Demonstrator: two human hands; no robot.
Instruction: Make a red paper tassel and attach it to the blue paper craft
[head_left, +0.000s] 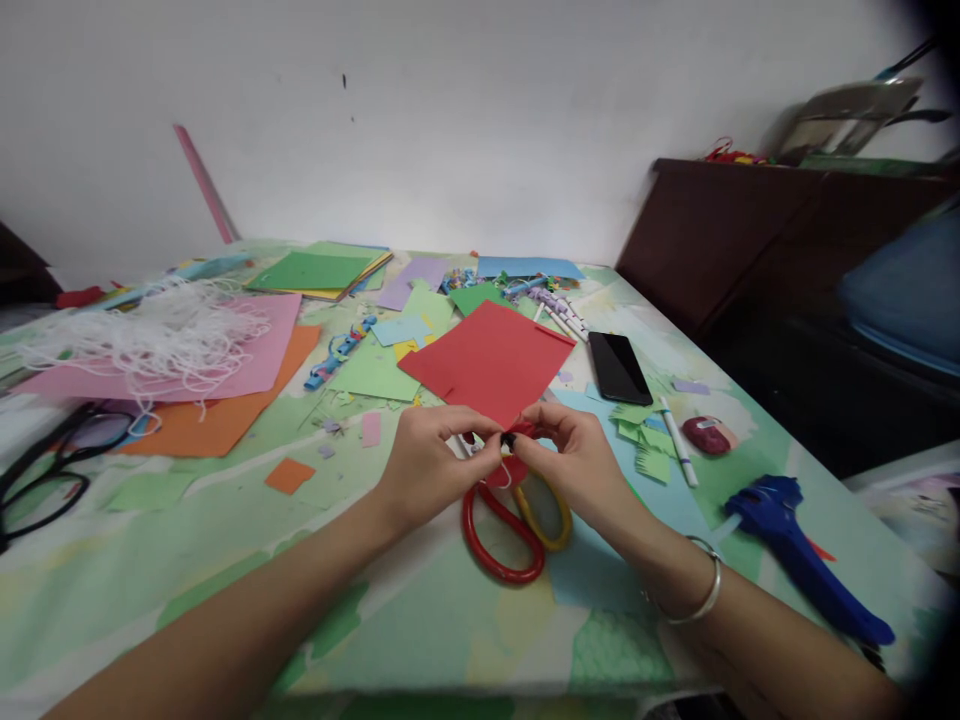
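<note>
Both my hands meet above the near middle of the table. My left hand (pixel 444 455) is closed in a pinch, with a bit of white string (pixel 506 472) at its fingertips and a short loop of it hanging below. My right hand (pixel 574 460) pinches a small red paper piece (pixel 516 468), partly hidden by the fingers. The thumbs nearly touch at a small dark spot, too small to make out. Directly beneath lie scissors (pixel 504 575) with one red and one yellow handle loop; their blades are hidden. A red paper sheet (pixel 491 360) lies just beyond my hands.
White string (pixel 180 325) is heaped on pink paper at left, near black scissors (pixel 56 470). A blue glue gun (pixel 799 560), phone (pixel 619 368) and white pen (pixel 679 440) lie at right. Light blue paper (pixel 600 575) and scraps surround the hands. A dark cabinet (pixel 727 240) stands right.
</note>
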